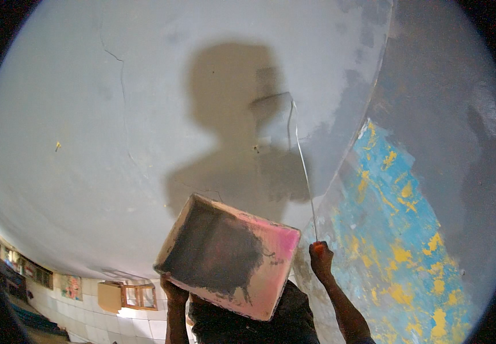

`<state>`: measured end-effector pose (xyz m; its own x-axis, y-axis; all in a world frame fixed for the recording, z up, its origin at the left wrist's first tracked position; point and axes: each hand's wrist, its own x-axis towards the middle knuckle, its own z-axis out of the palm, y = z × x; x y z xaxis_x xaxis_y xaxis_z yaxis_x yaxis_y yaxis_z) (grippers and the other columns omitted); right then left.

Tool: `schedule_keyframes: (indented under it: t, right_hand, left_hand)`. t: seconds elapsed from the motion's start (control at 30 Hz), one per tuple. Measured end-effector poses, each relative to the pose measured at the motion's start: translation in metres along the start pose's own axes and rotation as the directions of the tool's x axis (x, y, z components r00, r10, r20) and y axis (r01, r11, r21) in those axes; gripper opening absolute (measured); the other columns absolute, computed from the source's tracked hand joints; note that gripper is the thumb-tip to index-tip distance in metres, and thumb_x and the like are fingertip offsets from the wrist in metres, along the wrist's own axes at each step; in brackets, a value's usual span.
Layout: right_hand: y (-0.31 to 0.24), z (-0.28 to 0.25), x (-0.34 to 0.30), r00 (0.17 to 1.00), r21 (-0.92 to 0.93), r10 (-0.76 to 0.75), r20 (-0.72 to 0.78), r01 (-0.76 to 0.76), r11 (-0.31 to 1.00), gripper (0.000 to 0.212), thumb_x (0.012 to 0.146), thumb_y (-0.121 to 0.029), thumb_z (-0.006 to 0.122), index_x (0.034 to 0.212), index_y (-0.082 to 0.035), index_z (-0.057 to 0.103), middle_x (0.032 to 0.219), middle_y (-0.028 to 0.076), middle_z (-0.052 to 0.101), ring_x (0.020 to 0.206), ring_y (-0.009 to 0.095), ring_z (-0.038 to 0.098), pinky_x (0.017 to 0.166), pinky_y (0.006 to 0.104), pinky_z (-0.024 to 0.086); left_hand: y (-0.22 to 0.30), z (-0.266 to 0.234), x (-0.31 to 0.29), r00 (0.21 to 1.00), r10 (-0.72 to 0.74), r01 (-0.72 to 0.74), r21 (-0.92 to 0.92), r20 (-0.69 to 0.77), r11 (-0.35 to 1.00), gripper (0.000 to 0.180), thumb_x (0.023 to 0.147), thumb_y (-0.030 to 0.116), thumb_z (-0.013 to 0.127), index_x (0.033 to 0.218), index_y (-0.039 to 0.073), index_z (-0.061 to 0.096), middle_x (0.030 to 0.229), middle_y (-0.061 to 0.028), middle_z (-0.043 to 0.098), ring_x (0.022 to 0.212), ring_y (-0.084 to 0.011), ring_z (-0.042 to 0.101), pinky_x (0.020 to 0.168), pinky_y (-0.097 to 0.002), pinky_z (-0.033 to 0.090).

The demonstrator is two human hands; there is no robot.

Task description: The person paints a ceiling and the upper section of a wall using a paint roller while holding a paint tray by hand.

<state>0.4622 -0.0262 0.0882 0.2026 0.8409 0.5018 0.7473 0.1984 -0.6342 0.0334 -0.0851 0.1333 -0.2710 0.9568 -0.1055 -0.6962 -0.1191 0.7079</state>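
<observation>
My left hand (174, 289) grips the lower left edge of a pink rectangular paint tray (284, 243), which is tilted. Dark grey paint (219, 243) covers much of the tray's inside. To the right, my raised right hand (321, 258) is closed round the handle of a long paint roller (302, 155). A thin wire frame runs up from that hand to the dark roller head (270, 101), which lies at or close against the pale grey painted surface (150, 114); I cannot tell whether it touches. My shadow falls on that surface, around the roller head.
At right, a second surface in darker grey (443, 86) meets the pale one along a seam. A blue patch with yellow blotches (408, 229) shows on it. Lower left are white tiles (96, 321), a wooden-framed window (139, 297) and a brown panel (109, 296).
</observation>
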Motion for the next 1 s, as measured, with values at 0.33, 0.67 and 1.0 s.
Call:
schedule_keyframes:
  t: [0.33, 0.67, 1.0]
  right_hand:
    - [0.012, 0.035, 0.004, 0.990, -0.138, -0.041, 0.137, 0.060, 0.989, 0.012, 0.082, -0.009, 0.052, 0.079, -0.001, 0.044, 0.062, 0.015, 0.052, 0.054, 0.031, 0.053, 0.046, 0.0369, 0.040]
    - [-0.031, 0.037, 0.035, 0.972, -0.092, -0.006, 0.234, 0.028, 0.995, 0.012, 0.084, -0.013, 0.045, 0.079, -0.003, 0.051, 0.081, 0.016, 0.051, 0.070, 0.033, 0.056, 0.058, 0.0402, 0.045]
    - [-0.010, 0.022, 0.041, 0.989, 0.009, 0.090, 0.118, -0.092, 0.996, 0.012, 0.081, -0.012, 0.052, 0.083, -0.003, 0.044, 0.071, 0.016, 0.055, 0.062, 0.033, 0.057, 0.053, 0.0392, 0.044]
  left_hand:
    - [0.003, -0.002, 0.000, 0.998, -0.058, 0.060, -0.118, 0.017, 0.991, 0.062, 0.073, 0.033, 0.050, 0.126, 0.006, 0.034, 0.126, -0.0146, 0.037, 0.113, -0.0342, 0.037, 0.095, -0.0477, 0.031]
    - [-0.010, -0.078, 0.011, 1.000, -0.025, 0.024, -0.089, -0.015, 0.996, 0.067, 0.070, 0.035, 0.050, 0.127, 0.006, 0.031, 0.126, -0.0166, 0.037, 0.113, -0.0347, 0.037, 0.094, -0.0473, 0.032]
    - [0.003, -0.014, 0.001, 0.997, -0.066, 0.060, -0.152, -0.030, 0.987, 0.065, 0.070, 0.034, 0.051, 0.125, 0.003, 0.034, 0.121, -0.0171, 0.041, 0.109, -0.0360, 0.040, 0.092, -0.0472, 0.034]
